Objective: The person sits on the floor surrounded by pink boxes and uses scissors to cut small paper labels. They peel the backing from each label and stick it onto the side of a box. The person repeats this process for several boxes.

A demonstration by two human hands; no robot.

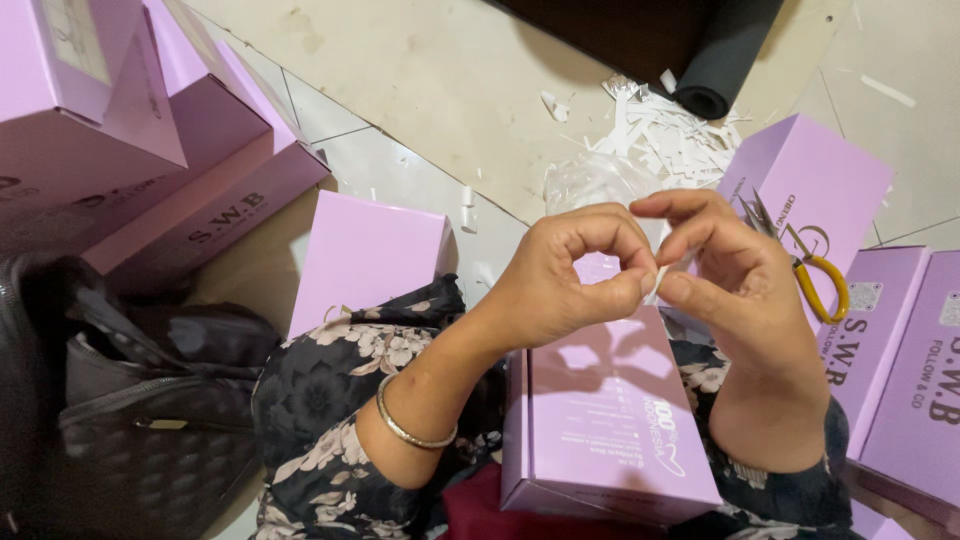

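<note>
Your left hand [570, 275] and right hand [735, 280] meet just above the lilac box [610, 420] that rests on your lap. Both are pinched, thumb against forefinger, on a small white strip [655, 285] held between them; it is too small to tell whether it is tape or a paper backing. The other fingers of each hand are curled loosely and hold nothing.

To do this well, keep the pinch light and close to the strip's end, so it does not crease or fold onto itself. Hold the strip taut between both thumbs and keep your hands low over the box lid, so the box stays steady on your lap and the strip stays close to it.

The yellow-handled snips [815, 275] lie on a lilac box [810, 170] just beside your right hand, within easy reach. More lilac boxes [905, 380] are stacked to your right and others [150, 150] to your left beyond the black bag [130, 410]. White paper scraps [665, 135] lie on the floor ahead, near a dark foam roll [720, 60].
</note>
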